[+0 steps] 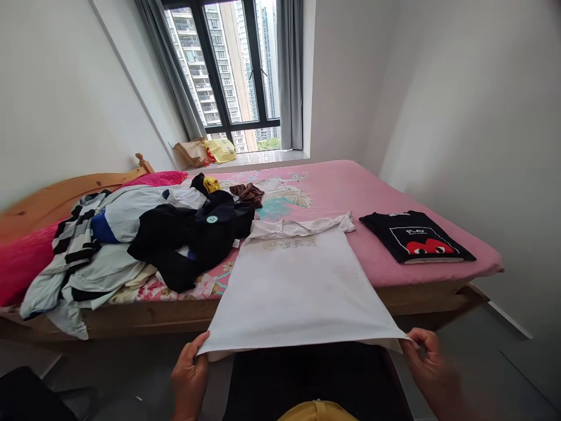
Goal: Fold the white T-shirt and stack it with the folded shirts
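A white T-shirt (293, 286) is stretched between my hands, its hem toward me and its collar and sleeves lying on the pink bed. Faint printing shows near its top. My left hand (190, 374) pinches the left corner of the hem. At the right corner, the fingers of my right hand (427, 359) are closed on the cloth, slightly blurred. To the right on the bed lies a folded black T-shirt (416, 237) with a red heart print. A heap of loose clothes, with a black garment (175, 234) on top, lies left of the white shirt.
The bed (337, 187) has a pink sheet, a wooden frame and a headboard (65, 187) at the left. A brown garment (248, 193) lies behind the heap. Paper and yellow bags (221, 150) stand on the windowsill. A dark chair (33, 394) is at the lower left.
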### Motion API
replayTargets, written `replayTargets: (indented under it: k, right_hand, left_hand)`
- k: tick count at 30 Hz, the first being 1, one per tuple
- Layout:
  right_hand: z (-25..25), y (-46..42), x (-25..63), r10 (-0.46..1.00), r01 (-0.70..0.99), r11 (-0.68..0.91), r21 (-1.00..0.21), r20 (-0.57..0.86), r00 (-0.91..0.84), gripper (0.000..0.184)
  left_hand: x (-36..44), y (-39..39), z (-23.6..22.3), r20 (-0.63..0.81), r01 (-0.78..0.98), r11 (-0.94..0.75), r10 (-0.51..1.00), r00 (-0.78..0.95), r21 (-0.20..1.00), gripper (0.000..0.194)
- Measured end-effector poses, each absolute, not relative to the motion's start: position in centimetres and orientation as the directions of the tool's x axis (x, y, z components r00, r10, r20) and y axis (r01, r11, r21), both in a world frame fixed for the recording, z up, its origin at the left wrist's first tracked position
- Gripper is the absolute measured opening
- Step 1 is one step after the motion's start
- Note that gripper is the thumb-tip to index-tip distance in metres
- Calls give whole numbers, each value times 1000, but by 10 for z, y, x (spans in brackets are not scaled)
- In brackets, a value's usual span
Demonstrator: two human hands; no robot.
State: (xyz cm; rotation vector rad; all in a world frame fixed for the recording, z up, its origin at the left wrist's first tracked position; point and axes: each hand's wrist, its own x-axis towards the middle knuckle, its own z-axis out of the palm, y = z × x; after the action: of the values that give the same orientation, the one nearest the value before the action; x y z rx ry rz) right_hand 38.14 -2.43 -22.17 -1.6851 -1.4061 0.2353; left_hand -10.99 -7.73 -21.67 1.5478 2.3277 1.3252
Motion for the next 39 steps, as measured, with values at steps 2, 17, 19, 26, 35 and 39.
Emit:
replayTargets:
  k: [2, 17, 19, 26, 35, 39]
  right_hand:
    - [-227, -23, 383, 869, 700, 28, -714, 363, 335, 28]
    - [-259, -21, 374, 898, 499, -212, -840, 33, 438, 39]
    - [-245, -6, 366, 848, 410, -179, -895, 72, 526, 36]
    - [-227, 3, 379, 773, 345, -62, -937, 174, 610, 39]
    - [-244, 1, 380, 798, 249, -136, -959, 43, 601, 41]
    - [-246, 15, 374, 822, 152, -105, -983, 0, 569, 40]
  left_hand:
    - [-113, -78, -221, 374, 767, 120, 819, -435, 630, 32]
    - [-101, -66, -256, 99, 436, 237, 778, -620, 868, 47]
    - [-91, -55, -254, 43, 404, 226, 829, -558, 886, 50]
    - [-98, -68, -250, 50, 462, 321, 776, -629, 827, 37]
    - [-84, -53, -226, -33, 175, 204, 737, -675, 963, 50]
    - [-79, -50, -215, 72, 379, 148, 858, -509, 914, 47]
